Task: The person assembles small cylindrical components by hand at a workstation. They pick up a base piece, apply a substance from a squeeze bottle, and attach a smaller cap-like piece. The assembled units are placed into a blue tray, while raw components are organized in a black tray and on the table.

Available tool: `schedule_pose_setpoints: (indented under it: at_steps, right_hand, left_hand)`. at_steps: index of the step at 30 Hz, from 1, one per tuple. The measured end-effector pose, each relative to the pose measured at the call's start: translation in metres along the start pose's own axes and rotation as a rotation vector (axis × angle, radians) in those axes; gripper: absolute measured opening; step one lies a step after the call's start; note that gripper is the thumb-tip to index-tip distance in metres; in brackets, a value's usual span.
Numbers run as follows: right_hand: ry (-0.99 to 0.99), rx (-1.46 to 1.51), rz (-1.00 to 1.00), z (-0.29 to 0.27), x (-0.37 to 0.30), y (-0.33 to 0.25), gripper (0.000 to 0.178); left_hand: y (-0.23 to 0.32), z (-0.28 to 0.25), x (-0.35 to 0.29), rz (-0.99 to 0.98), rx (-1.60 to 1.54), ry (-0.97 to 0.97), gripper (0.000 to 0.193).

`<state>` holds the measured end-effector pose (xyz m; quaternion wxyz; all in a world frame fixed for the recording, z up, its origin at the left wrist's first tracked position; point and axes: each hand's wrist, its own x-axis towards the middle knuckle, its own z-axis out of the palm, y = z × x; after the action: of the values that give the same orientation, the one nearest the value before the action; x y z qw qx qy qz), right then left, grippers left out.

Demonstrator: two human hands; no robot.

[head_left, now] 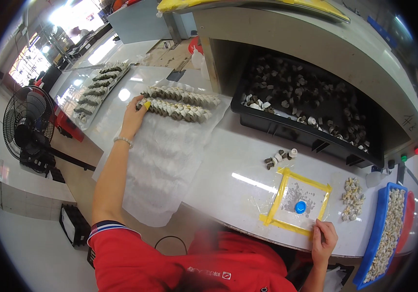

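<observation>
My left hand (133, 119) reaches out to the left end of the nearer row of small white-and-grey parts (180, 109). Its fingers are closed at that end, with a yellow cover on one fingertip; what they pinch is too small to make out. A second row (184, 95) lies just behind, and both rest on a thin white sheet (155, 155). My right hand (324, 239) is at the table's front edge, fingers curled, beside the lower right corner of a yellow-taped square (277, 197). Anything inside it is hidden. A blue cap (300, 207) sits within the square.
A black tray (287, 127) of loose parts sits under a shelf. Several parts (279, 158) lie before it. At right are a pile of small pale pieces (352, 198) and a blue bin (377, 233) full of them. Leftward stand a fan (26, 124) and another filled sheet (99, 90).
</observation>
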<state>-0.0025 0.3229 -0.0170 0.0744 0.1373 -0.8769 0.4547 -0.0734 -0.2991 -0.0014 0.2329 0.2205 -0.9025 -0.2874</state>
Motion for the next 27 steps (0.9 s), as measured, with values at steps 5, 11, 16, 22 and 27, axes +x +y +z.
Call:
schedule_pose_setpoints:
  at_steps: [5, 11, 16, 22, 27]
  right_hand:
    - [-0.012, -0.003, -0.022, -0.001, -0.001, 0.004, 0.018]
    - [0.006, 0.014, 0.011, 0.0, -0.001, 0.002, 0.018]
    - [0.009, 0.0, 0.001, 0.001, 0.0, 0.001, 0.017]
    - [0.013, 0.004, 0.017, 0.001, 0.0, 0.001, 0.017]
    - [0.011, 0.007, -0.002, 0.001, -0.001, 0.004, 0.017]
  left_hand:
    - [-0.002, 0.007, -0.004, 0.002, -0.015, 0.056, 0.044]
    - [-0.036, -0.001, 0.009, -0.075, -0.211, 0.044, 0.053]
    - [-0.023, -0.002, 0.011, -0.105, -0.078, -0.023, 0.063]
    - [-0.012, -0.021, 0.013, -0.257, -0.326, -0.051, 0.057]
    - [-0.029, -0.027, 0.026, -0.421, -0.419, -0.071, 0.045]
